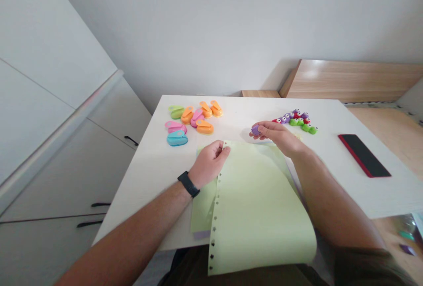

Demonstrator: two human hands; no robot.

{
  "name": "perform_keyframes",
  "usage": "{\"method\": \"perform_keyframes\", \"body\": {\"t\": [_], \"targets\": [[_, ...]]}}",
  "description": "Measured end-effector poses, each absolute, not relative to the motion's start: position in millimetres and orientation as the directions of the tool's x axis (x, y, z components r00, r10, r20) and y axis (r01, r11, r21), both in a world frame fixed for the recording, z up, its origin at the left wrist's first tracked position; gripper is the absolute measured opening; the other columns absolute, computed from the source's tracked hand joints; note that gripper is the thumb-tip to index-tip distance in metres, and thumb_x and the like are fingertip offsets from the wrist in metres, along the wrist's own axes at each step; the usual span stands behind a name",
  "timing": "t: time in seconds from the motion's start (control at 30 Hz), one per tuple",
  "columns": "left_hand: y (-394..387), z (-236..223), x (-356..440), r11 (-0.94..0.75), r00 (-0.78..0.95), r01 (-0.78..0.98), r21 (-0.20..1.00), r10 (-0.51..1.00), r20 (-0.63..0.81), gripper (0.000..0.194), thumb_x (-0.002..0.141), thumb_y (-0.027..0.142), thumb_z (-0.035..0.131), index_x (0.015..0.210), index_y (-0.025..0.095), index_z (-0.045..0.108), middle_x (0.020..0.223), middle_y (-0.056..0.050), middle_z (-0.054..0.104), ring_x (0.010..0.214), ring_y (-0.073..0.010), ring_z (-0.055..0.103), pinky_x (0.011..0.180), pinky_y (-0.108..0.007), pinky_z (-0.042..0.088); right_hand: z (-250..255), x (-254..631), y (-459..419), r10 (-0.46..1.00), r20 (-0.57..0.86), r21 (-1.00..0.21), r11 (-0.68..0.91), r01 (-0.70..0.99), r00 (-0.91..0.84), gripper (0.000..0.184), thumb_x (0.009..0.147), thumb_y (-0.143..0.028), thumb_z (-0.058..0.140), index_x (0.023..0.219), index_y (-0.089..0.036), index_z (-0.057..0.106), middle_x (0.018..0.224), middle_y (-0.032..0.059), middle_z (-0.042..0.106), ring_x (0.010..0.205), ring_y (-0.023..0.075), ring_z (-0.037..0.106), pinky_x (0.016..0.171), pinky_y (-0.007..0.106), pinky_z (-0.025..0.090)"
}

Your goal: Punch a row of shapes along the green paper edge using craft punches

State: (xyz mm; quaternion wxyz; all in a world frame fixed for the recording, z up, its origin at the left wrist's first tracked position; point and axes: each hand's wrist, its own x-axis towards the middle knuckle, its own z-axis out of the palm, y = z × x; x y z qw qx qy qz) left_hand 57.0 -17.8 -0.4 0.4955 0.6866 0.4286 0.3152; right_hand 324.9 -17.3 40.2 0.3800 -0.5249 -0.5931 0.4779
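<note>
My left hand (213,158), with a dark watch band at its wrist, pinches the top left corner of a pale green sheet of paper (261,206). Small punched holes, several of them star-shaped, run down the sheet's left edge. Its lower end bends over the table's front edge. Beneath it lie more light green paper (201,213) and a strip of lilac paper (201,235). Above the sheet's top edge, my right hand (277,135) has its fingers closed around a small purple craft punch (255,130); part of the punch is hidden by the fingers.
Several larger craft punches in orange, pink, green and blue (177,138) stand at the table's back left. A cluster of small purple, red and green punches with eyes (299,120) lies beyond my right hand. Farther right is a flat black, red-edged object (365,155) on the white table (142,189).
</note>
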Motion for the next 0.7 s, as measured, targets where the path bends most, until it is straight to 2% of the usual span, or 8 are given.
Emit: {"method": "perform_keyframes", "body": {"t": [0.17,0.3,0.47,0.6,0.7], "targets": [[-17.2,-1.8,56.8,-0.164,0.446,0.293,0.942,0.895,0.017,0.031,0.094,0.047,0.050,0.083,0.019,0.055,0.069,0.003,0.052,0.059,-0.0111,0.042,0.055,-0.025,0.030,39.7,332.8,-15.2,0.990,-0.092,-0.963,-0.060,0.264,-0.109,0.034,0.094,-0.049,0.053,0.102,-0.020,0.070,0.108,0.0075,0.073,0.094,0.0199,0.065,0.078,0.031,0.045],[-16.4,-2.8,56.4,-0.189,0.454,0.298,0.936,0.890,0.036,0.031,0.095,0.046,0.049,0.081,0.019,0.052,0.067,0.004,0.048,0.060,-0.0107,0.041,0.056,-0.025,0.029,41.4,345.3,-13.3,0.994,-0.108,-0.911,-0.096,0.402,-0.008,0.036,0.091,-0.052,0.055,0.098,-0.020,0.069,0.108,0.0082,0.073,0.085,0.0192,0.067,0.068,0.030,0.044],[-16.5,-4.1,55.9,-0.195,0.453,0.315,0.929,0.891,0.033,0.033,0.096,0.047,0.048,0.080,0.019,0.050,0.065,0.005,0.044,0.060,-0.0105,0.039,0.056,-0.025,0.029,41.5,378.5,-10.5,0.955,-0.093,-0.712,-0.261,0.652,0.281,0.039,0.088,-0.056,0.057,0.095,-0.019,0.068,0.098,0.0080,0.075,0.068,0.0174,0.067,0.062,0.030,0.043],[-16.9,-2.7,56.2,-0.190,0.457,0.314,0.930,0.889,0.027,0.033,0.096,0.047,0.048,0.079,0.019,0.048,0.064,0.006,0.041,0.059,-0.0103,0.038,0.056,-0.025,0.028,37.6,395.9,-8.6,0.934,-0.132,-0.539,-0.349,0.766,0.332,0.046,0.088,-0.062,0.052,0.087,-0.020,0.070,0.089,0.0077,0.076,0.057,0.0176,0.065,0.060,0.032,0.044],[-17.0,-1.3,56.7,-0.188,0.454,0.322,0.928,0.890,0.022,0.032,0.095,0.047,0.049,0.078,0.020,0.047,0.064,0.006,0.039,0.058,-0.0102,0.037,0.055,-0.025,0.029,33.8,398.8,-6.9,0.928,-0.090,-0.481,-0.358,0.800,0.361,0.049,0.088,-0.064,0.050,0.088,-0.020,0.071,0.085,0.0085,0.075,0.059,0.0188,0.065,0.059,0.032,0.044]]}}
